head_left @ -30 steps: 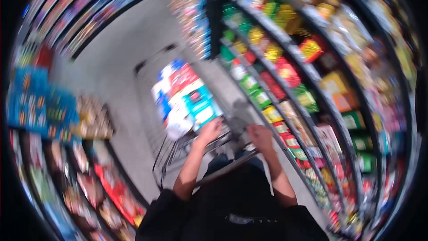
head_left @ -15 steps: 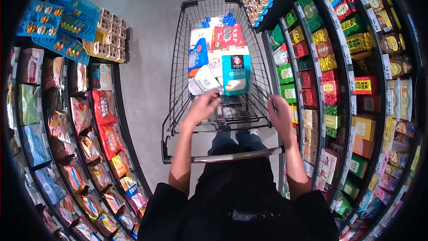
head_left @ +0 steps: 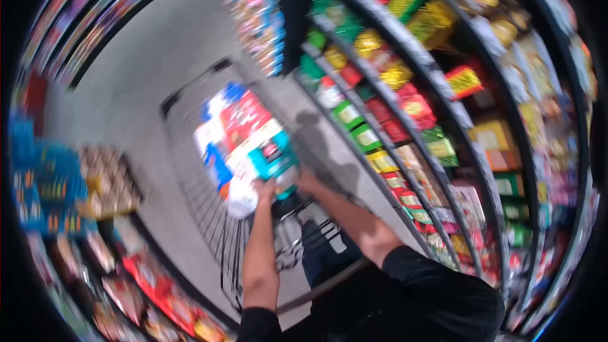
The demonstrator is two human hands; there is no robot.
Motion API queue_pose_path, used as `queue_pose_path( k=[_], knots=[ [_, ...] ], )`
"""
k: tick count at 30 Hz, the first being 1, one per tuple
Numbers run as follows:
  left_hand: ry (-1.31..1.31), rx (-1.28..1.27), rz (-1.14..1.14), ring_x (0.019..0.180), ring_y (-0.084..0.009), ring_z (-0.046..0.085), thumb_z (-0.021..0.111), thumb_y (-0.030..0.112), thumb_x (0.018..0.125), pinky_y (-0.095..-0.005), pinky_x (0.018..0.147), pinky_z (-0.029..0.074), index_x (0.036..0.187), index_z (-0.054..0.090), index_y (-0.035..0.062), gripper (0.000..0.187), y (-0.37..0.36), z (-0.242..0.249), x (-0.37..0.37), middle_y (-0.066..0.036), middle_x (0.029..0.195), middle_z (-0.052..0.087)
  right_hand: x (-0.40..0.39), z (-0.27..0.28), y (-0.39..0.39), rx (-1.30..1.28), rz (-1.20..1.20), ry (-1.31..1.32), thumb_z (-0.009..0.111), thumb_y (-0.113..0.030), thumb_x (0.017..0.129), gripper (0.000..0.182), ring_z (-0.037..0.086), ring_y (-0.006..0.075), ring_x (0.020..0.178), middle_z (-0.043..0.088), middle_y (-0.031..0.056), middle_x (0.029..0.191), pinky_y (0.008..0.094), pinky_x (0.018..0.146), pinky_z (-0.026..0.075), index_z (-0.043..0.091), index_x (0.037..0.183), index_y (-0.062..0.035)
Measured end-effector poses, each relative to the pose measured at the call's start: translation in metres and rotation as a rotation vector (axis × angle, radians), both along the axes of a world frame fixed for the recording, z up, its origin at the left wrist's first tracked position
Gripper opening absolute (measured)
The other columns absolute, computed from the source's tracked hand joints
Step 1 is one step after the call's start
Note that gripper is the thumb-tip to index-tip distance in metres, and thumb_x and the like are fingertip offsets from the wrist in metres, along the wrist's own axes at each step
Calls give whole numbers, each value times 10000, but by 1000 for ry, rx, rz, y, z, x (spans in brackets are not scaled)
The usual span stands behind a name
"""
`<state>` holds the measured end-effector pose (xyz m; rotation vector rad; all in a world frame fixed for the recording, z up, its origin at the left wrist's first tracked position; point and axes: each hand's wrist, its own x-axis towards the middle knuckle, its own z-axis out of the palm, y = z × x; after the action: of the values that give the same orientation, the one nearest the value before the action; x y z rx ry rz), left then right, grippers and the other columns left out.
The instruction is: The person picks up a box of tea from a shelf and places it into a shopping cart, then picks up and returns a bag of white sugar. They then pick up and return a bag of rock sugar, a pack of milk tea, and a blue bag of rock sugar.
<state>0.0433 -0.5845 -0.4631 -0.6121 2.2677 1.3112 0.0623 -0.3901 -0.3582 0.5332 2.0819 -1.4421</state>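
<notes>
A wire shopping cart (head_left: pixel 218 253) stands in front of me, loaded with packaged goods. Nearest me in the load is a teal bag (head_left: pixel 265 159) with a pale lower part. My left hand (head_left: pixel 263 189) is at its lower left edge, beside a white package (head_left: pixel 242 197). At the bag's lower right edge is my right hand (head_left: pixel 306 182). Motion blur smears the fingers of both hands, so their grip does not show. Farther up in the cart lie a red bag (head_left: pixel 244 117) and a blue packet (head_left: pixel 218 168).
Stocked shelves (head_left: pixel 405 120) of boxes and bags line the right side. Lower left are shelves with red snack bags (head_left: pixel 161 291). A blue display (head_left: pixel 47 177) stands left, and another colourful display (head_left: pixel 253 16) is ahead. Grey floor (head_left: pixel 145 88) runs beside the cart.
My view has swung, so the cart appears tilted to the left. Both hands have come in to the teal bag; the right was at the cart's right side before.
</notes>
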Motion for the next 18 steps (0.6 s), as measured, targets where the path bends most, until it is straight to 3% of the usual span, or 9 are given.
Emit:
queue_pose_path(
  k=[1,2,3,5,7,11,14,16,18],
  knots=[
    [55,187,129,1093,-370,518,751,325,705,-442,991,390,1187,479,-147,727,1,-31,3,-271,1198,536,9,-21,3,15,-48,-16,656,-310,785,741,544,334,1172,534,238,1292,424,973,444,367,1411,-38],
    [-40,105,177,1024,-361,555,795,276,692,-437,935,442,1120,507,-127,654,0,-36,2,-234,1153,555,11,-17,7,48,-1,-20,655,-351,775,786,448,361,1287,435,268,1392,421,1048,390,342,1432,-53],
    [183,52,291,877,-273,607,783,171,733,-404,803,518,1016,539,-89,455,15,-24,8,-169,1009,604,10,0,10,108,40,-26,637,-360,764,810,418,381,1307,404,275,1413,417,1076,360,327,1439,-39],
    [124,252,194,756,-170,598,713,67,804,-344,704,538,947,555,-39,238,48,122,10,-94,871,618,7,-8,10,164,-18,-18,616,-312,742,783,423,383,1302,424,293,1386,407,1092,340,359,1391,42],
    [79,418,185,664,-118,564,648,16,855,-307,623,520,937,578,-11,111,49,120,16,-46,812,618,3,23,11,176,-29,119,631,-320,741,770,444,377,1287,448,304,1356,397,1084,351,384,1369,50],
    [169,365,73,773,-145,571,619,53,889,-305,711,483,1031,601,-22,162,30,120,17,-59,898,633,7,53,15,101,-1,124,668,-388,753,879,386,381,1333,392,323,1394,383,1107,316,304,1406,73],
    [290,318,-6,867,-166,549,603,131,917,-331,805,451,1112,593,-30,253,9,188,19,-74,983,630,17,59,17,35,22,325,697,-619,730,1191,158,364,1436,124,320,1519,387,1160,200,87,1457,102],
    [332,213,-39,885,-174,534,624,170,917,-350,823,440,1116,580,-36,290,-5,261,27,-78,1007,619,17,113,22,-100,20,270,698,-634,725,1196,156,359,1437,125,303,1525,388,1161,202,94,1462,90],
    [370,319,35,911,-183,556,608,161,928,-357,831,450,1131,565,-38,287,-17,309,31,-90,1057,613,31,161,29,-291,55,279,702,-633,733,1172,180,350,1430,164,272,1526,385,1162,207,115,1471,64]
  ],
)
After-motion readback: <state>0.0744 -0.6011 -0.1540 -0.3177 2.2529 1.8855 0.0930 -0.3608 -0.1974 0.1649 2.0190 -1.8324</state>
